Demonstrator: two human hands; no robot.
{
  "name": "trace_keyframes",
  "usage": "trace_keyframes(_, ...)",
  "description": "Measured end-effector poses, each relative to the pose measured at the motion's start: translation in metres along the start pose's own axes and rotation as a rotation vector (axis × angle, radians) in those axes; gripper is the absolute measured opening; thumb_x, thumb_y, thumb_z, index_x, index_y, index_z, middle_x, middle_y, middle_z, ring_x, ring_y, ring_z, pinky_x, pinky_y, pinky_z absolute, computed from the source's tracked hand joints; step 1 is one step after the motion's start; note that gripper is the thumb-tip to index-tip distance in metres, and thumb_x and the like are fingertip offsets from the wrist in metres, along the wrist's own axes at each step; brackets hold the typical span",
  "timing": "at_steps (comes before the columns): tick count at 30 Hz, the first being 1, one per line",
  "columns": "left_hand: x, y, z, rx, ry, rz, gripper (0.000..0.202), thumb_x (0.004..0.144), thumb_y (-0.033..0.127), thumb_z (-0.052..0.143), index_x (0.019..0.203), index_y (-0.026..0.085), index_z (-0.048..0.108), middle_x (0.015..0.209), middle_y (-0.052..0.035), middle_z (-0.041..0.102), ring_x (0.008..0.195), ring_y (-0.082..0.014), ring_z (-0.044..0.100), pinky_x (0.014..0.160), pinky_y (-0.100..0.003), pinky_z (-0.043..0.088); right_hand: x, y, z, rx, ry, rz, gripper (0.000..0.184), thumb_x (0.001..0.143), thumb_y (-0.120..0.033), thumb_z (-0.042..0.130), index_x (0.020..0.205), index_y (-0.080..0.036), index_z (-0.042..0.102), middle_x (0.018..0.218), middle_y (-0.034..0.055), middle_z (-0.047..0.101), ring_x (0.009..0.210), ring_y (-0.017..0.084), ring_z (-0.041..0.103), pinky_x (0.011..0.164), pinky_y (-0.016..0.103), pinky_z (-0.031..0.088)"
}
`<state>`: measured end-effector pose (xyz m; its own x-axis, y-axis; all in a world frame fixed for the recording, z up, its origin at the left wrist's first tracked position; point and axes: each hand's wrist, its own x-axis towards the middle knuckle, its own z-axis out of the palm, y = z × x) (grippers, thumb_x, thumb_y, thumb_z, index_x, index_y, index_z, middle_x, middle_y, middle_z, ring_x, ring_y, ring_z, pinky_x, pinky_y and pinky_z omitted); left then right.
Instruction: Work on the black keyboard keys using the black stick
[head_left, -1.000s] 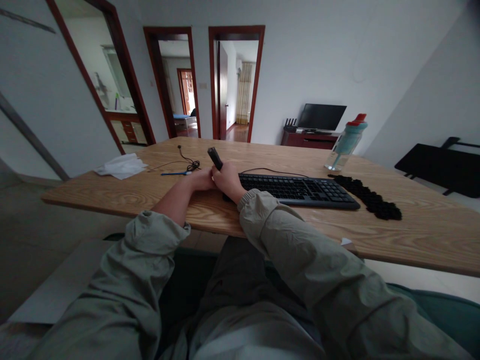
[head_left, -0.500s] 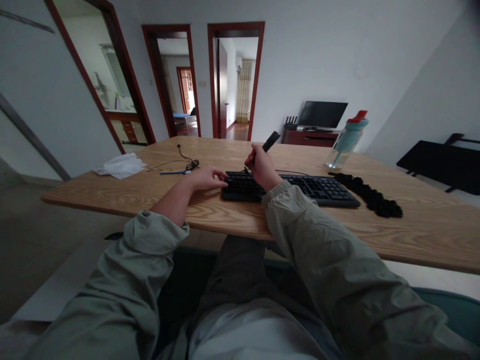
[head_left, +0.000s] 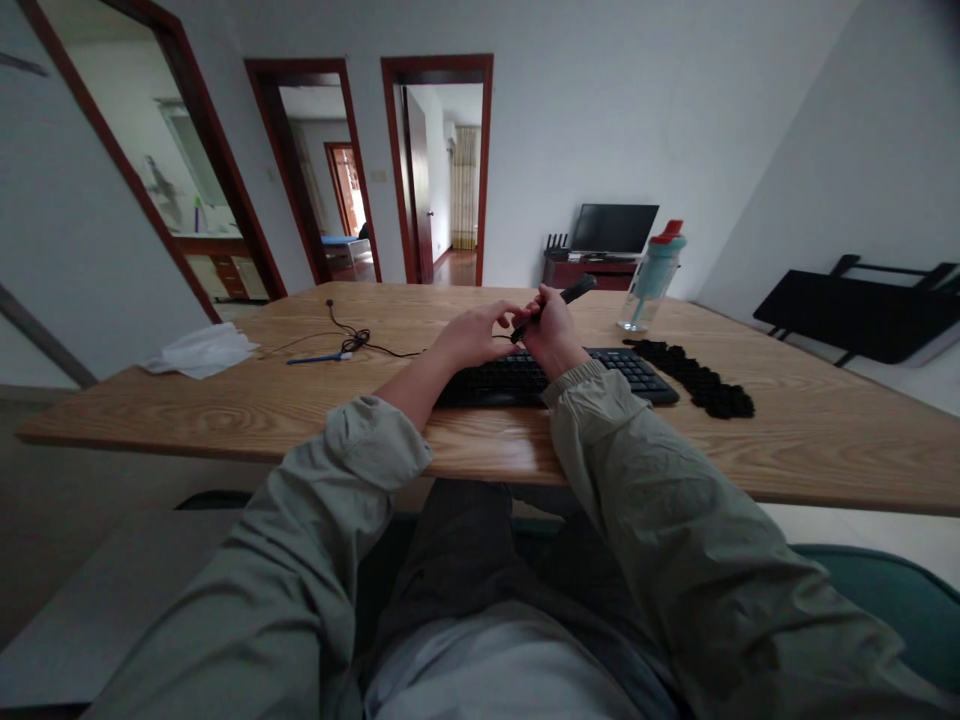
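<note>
My right hand (head_left: 553,332) is closed around a slim black tool (head_left: 571,293) and holds it slanted above the black keyboard (head_left: 630,372), upper end pointing right. My left hand (head_left: 471,336) is raised beside it, fingers curled, with the fingertips pinched at the tool's lower end. Both hands hover over the keyboard's left half, which lies on the wooden table (head_left: 225,405). What sits at the tool's tip is too small to make out.
A strip of loose black keycaps (head_left: 694,378) lies right of the keyboard, with a teal bottle (head_left: 652,275) behind it. On the left lie a white tissue (head_left: 199,350), a tangled cable (head_left: 349,338) and a blue pen (head_left: 311,358). A black folded frame (head_left: 855,310) stands at the right wall.
My right hand carried the tool from the keyboard's left end up and to the right. My left hand left the keyboard edge and rose to meet the tool's tip. The view shifted right.
</note>
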<state>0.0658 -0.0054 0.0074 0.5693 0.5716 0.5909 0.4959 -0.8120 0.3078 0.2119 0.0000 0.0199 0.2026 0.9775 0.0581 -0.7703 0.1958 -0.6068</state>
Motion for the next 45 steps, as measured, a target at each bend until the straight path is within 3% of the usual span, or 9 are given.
trace_keyframes(6,0.003,-0.004,0.016,-0.222,0.061,-0.049,0.051,0.077,0.021,0.073,0.126,0.02,0.058,0.099,-0.0045,0.073,0.083,-0.017,0.067,0.074,-0.028,0.05,-0.002,0.001,-0.004,0.019,0.0,0.02,0.034,0.097,-0.03,0.045,0.065,-0.022,0.037,0.045,-0.0089,0.039,0.038,0.007,0.041,0.043,0.019,0.044)
trace_keyframes(12,-0.004,-0.012,0.016,-0.306,0.064,-0.076,0.053,0.076,0.013,0.069,0.127,0.02,0.056,0.094,-0.0027,0.072,0.082,-0.0157,0.068,0.072,-0.026,0.05,-0.005,0.005,-0.001,0.037,0.017,-0.026,0.035,0.098,-0.034,0.049,0.066,-0.022,0.039,0.048,-0.008,0.043,0.041,0.007,0.044,0.048,0.019,0.047)
trace_keyframes(19,-0.004,-0.006,0.016,-0.372,0.078,-0.103,0.062,0.073,0.01,0.07,0.132,0.019,0.051,0.078,0.0023,0.066,0.07,-0.0129,0.064,0.068,-0.025,0.049,-0.003,0.001,0.0,0.066,-0.002,-0.054,0.041,0.098,-0.043,0.047,0.063,-0.022,0.04,0.048,-0.0069,0.044,0.042,0.008,0.046,0.049,0.022,0.049)
trace_keyframes(28,-0.006,-0.012,0.016,-0.319,0.062,-0.116,0.062,0.076,0.015,0.07,0.134,0.02,0.05,0.089,-0.0009,0.07,0.074,-0.0133,0.065,0.072,-0.026,0.048,-0.008,0.002,0.001,0.018,-0.011,-0.068,0.039,0.095,-0.045,0.053,0.065,-0.022,0.042,0.053,-0.0063,0.048,0.048,0.008,0.052,0.055,0.02,0.052)
trace_keyframes(31,-0.007,-0.018,0.009,-0.209,0.09,-0.125,0.059,0.078,0.019,0.07,0.134,0.021,0.052,0.094,-0.002,0.07,0.066,-0.0113,0.06,0.07,-0.027,0.048,-0.007,-0.005,-0.002,-0.187,-0.022,-0.233,0.032,0.093,-0.039,0.057,0.068,-0.022,0.046,0.055,-0.0072,0.048,0.05,0.008,0.05,0.056,0.019,0.051)
trace_keyframes(35,-0.009,-0.023,-0.008,-0.311,0.157,-0.165,0.061,0.079,0.025,0.07,0.136,0.019,0.049,0.095,-0.0046,0.069,0.066,-0.0103,0.058,0.066,-0.025,0.047,-0.011,-0.014,-0.018,-0.741,-0.152,-0.508,0.02,0.081,-0.026,0.073,0.072,-0.023,0.056,0.057,-0.0069,0.049,0.056,0.01,0.048,0.058,0.02,0.045)
trace_keyframes(39,-0.014,-0.026,-0.02,-0.547,0.029,-0.21,0.068,0.083,0.032,0.067,0.144,0.019,0.041,0.092,-0.0057,0.071,0.067,-0.012,0.061,0.063,-0.025,0.048,-0.019,-0.01,-0.036,-1.251,-0.34,-0.559,0.024,0.063,-0.019,0.085,0.071,-0.023,0.062,0.061,-0.0032,0.054,0.068,0.016,0.052,0.07,0.026,0.045)
trace_keyframes(42,-0.018,-0.027,-0.024,-0.528,-0.09,-0.233,0.052,0.082,0.036,0.069,0.128,0.014,0.059,0.089,-0.0077,0.072,0.071,-0.0151,0.064,0.064,-0.027,0.05,-0.023,-0.006,-0.037,-1.463,-0.464,-0.562,0.025,0.062,-0.022,0.085,0.078,-0.023,0.066,0.068,0.0011,0.061,0.077,0.022,0.058,0.083,0.033,0.046)
trace_keyframes(45,-0.02,-0.031,-0.029,-0.414,-0.113,-0.206,0.039,0.08,0.035,0.07,0.112,0.013,0.07,0.089,-0.0072,0.073,0.073,-0.016,0.065,0.067,-0.028,0.05,-0.039,-0.014,-0.026,-1.627,-0.582,-0.681,0.033,0.068,-0.029,0.08,0.099,-0.023,0.07,0.096,0.0087,0.068,0.098,0.028,0.06,0.096,0.042,0.044)
